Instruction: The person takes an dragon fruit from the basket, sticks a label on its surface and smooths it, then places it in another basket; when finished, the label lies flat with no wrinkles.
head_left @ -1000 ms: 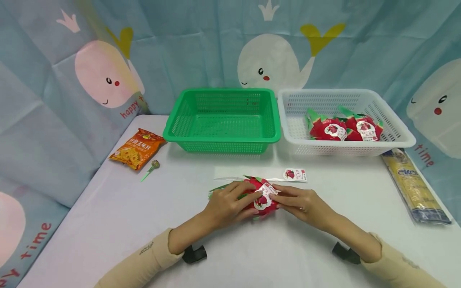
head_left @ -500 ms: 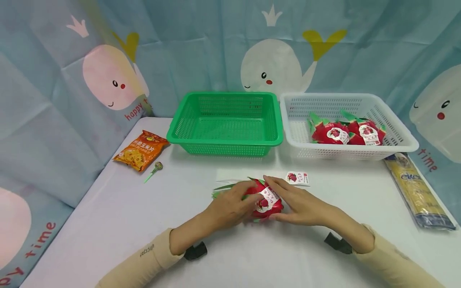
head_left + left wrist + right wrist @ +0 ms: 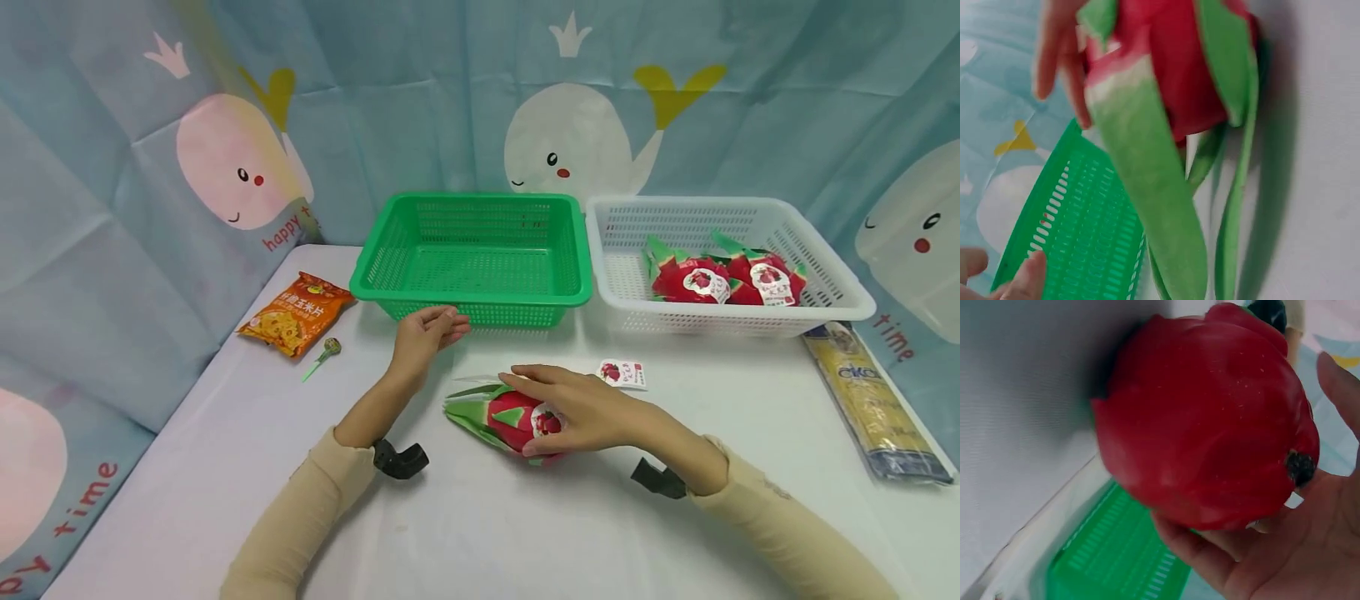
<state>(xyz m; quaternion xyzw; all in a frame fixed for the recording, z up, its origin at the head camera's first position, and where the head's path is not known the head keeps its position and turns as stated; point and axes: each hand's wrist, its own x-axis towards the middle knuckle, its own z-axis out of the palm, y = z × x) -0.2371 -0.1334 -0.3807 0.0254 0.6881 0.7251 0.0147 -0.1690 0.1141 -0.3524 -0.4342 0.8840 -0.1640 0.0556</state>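
Observation:
A red dragon fruit [image 3: 512, 417] with long green scales lies on the white table, a white-and-red label on its side. My right hand [image 3: 592, 408] holds it from the right, the fingers over its far side and the thumb on its near side. In the right wrist view the round red end of the dragon fruit [image 3: 1204, 419] shows, with fingers against it. My left hand [image 3: 427, 342] holds nothing and hovers in front of the green basket [image 3: 471, 296], fingers loosely bent. Behind the fruit lies a pale strip with a label [image 3: 621, 373] at its right end.
Beside the green basket stands a white basket [image 3: 622, 307] with labelled dragon fruits [image 3: 686, 279] inside. On the left lie an orange snack bag [image 3: 296, 315] and a lollipop [image 3: 324, 357]. A long yellow packet [image 3: 873, 400] lies at the right edge.
My left hand has left the dragon fruit and moved up and left towards the green basket. My right hand has shifted left over the labelled side.

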